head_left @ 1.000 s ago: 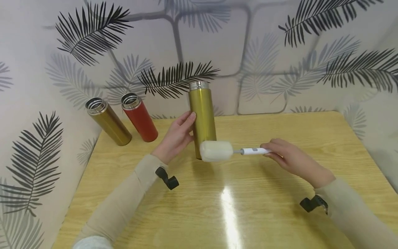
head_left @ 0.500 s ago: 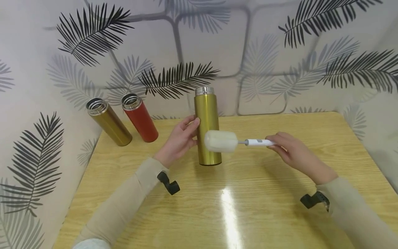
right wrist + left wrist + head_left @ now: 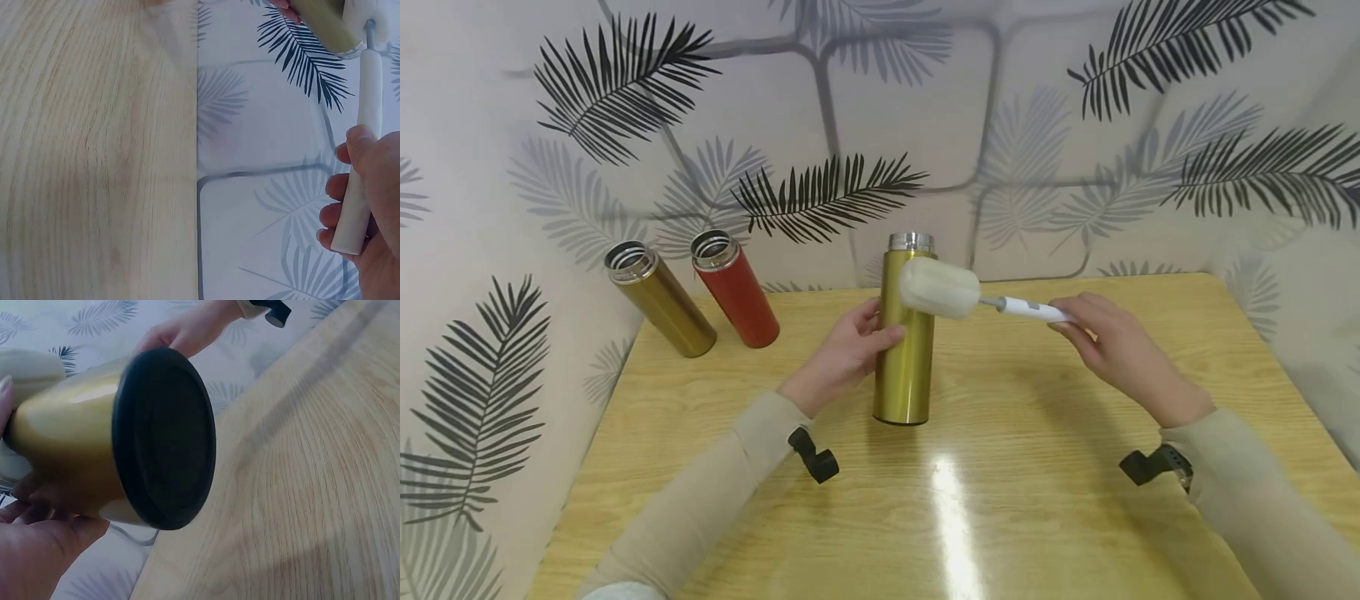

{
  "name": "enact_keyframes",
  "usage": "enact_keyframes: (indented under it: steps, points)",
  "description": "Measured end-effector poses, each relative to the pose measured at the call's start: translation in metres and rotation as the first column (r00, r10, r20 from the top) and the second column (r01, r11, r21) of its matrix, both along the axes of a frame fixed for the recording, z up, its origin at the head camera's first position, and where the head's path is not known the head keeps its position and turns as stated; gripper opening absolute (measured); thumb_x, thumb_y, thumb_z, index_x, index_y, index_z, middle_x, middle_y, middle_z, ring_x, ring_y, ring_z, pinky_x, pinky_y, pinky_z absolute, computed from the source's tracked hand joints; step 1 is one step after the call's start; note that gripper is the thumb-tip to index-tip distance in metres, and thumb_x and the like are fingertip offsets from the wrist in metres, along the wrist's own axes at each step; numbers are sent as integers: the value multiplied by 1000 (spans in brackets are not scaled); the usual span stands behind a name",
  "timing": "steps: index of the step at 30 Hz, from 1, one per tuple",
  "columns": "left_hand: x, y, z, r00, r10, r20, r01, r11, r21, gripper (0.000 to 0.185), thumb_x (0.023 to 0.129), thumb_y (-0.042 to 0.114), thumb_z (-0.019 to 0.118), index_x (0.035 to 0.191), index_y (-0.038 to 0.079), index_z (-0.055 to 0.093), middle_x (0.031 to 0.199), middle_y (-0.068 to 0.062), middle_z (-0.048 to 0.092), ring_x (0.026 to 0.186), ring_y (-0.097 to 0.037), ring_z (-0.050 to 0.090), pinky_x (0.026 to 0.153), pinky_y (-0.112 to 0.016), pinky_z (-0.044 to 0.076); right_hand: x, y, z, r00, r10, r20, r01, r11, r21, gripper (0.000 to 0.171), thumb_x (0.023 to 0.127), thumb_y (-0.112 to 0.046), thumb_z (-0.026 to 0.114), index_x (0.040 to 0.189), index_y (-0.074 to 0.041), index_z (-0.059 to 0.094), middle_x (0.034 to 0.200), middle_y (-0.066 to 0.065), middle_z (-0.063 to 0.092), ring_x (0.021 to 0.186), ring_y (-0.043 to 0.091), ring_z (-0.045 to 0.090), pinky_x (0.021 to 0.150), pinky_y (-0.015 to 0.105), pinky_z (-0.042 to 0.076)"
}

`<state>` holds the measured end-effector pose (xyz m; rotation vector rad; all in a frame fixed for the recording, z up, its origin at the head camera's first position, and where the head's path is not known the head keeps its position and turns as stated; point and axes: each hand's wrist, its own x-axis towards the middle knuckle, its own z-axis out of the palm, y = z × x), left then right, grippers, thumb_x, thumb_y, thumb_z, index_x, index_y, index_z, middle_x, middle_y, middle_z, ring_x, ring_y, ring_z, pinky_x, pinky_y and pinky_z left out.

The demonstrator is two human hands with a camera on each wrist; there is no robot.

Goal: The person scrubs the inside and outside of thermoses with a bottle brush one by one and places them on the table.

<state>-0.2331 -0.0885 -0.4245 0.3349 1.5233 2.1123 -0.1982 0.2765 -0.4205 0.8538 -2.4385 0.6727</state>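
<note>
My left hand point(image 3: 853, 354) grips a gold thermos flask point(image 3: 904, 379) around its side, upright, with its bare silver neck at the top. The left wrist view shows the flask's black base point(image 3: 165, 437) raised off the wood. My right hand point(image 3: 1108, 350) holds a bottle brush by its white handle point(image 3: 1030, 311). Its cream sponge head point(image 3: 938, 287) points left and overlaps the flask's upper part in the head view. In the right wrist view, fingers and thumb wrap the brush handle point(image 3: 362, 169), and part of the flask point(image 3: 325, 25) shows at the top.
On the left of the wooden table point(image 3: 1037, 500) stand a brown-gold flask point(image 3: 670, 308) and a red flask point(image 3: 741, 300), both with open mouths. A leaf-patterned wall point(image 3: 1037, 142) rises behind the table's far edge.
The gold flask has come lower and slightly right with my left hand. My right hand has lifted the brush, its sponge head rising from the flask's lower part to near its neck.
</note>
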Motion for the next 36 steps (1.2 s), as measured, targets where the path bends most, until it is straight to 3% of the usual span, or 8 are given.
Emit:
enact_keyframes:
  steps: [7, 12, 14, 19, 22, 26, 32, 36]
  points:
    - [0, 3, 0, 1000, 6, -22, -7, 999, -51, 128, 64, 61, 88, 161, 4, 27, 152, -27, 47, 125, -28, 58, 117, -48, 42, -3, -4, 5, 998, -59, 3, 59, 998, -30, 28, 89, 11, 74, 116, 2, 67, 92, 13, 67, 79, 23, 57, 68, 44, 48]
    - [-1, 2, 0, 999, -5, -49, 3, 999, -40, 91, 95, 45, 74, 162, 7, 28, 155, -21, 42, 133, -29, 50, 120, -54, 36, -3, -7, 7, 999, -53, -1, 52, 998, -42, 29, 89, 11, 74, 116, 3, 68, 94, 13, 68, 81, 23, 58, 69, 43, 48]
    - [-1, 1, -1, 998, -1, -57, -1, 999, -34, 83, 99, 42, 71, 162, 7, 30, 154, -19, 43, 132, -28, 50, 118, -56, 37, -3, -8, 7, 999, -35, -1, 35, 998, -43, 30, 87, 11, 75, 116, 2, 69, 95, 12, 69, 82, 22, 59, 69, 42, 48]
    - [-4, 0, 0, 999, 17, -40, -17, 1000, -4, 115, 72, 63, 86, 158, 8, 33, 140, -14, 55, 120, -22, 58, 111, -55, 44, -3, -10, 5, 1000, 16, 19, -16, 999, -35, 33, 86, 12, 75, 117, 1, 69, 100, 12, 71, 88, 23, 62, 73, 42, 51]
    - [-5, 0, 0, 999, 27, -21, -26, 999, 34, 108, 66, 66, 87, 147, 17, 37, 131, -8, 60, 116, -20, 60, 105, -48, 49, -3, -10, 2, 999, 37, 30, -37, 999, -19, 35, 85, 12, 76, 118, 1, 69, 101, 12, 72, 87, 22, 63, 71, 44, 53]
    - [-7, -3, -2, 999, 23, -28, -21, 998, 66, 80, 79, 60, 82, 137, 24, 41, 126, -5, 60, 115, -21, 60, 98, -40, 51, -1, -9, -3, 997, 55, 51, -55, 998, 7, 36, 85, 11, 76, 119, 1, 69, 98, 8, 70, 82, 16, 58, 67, 41, 51]
    - [-10, -6, -1, 998, 56, -19, -55, 996, 75, 40, 105, 39, 61, 137, 22, 43, 121, -2, 61, 112, -19, 61, 94, -37, 54, 3, -8, -7, 994, 83, 68, -86, 996, 37, 36, 85, 10, 78, 118, -2, 70, 93, 2, 66, 78, 11, 51, 65, 37, 48]
    - [-11, -6, 0, 993, 118, 10, -119, 989, 93, 32, 112, 27, 48, 142, 16, 43, 120, -2, 62, 111, -17, 61, 92, -35, 54, 6, -9, -12, 992, 103, 75, -108, 992, 62, 38, 83, 9, 79, 117, -4, 70, 88, -2, 62, 75, 9, 47, 64, 34, 47]
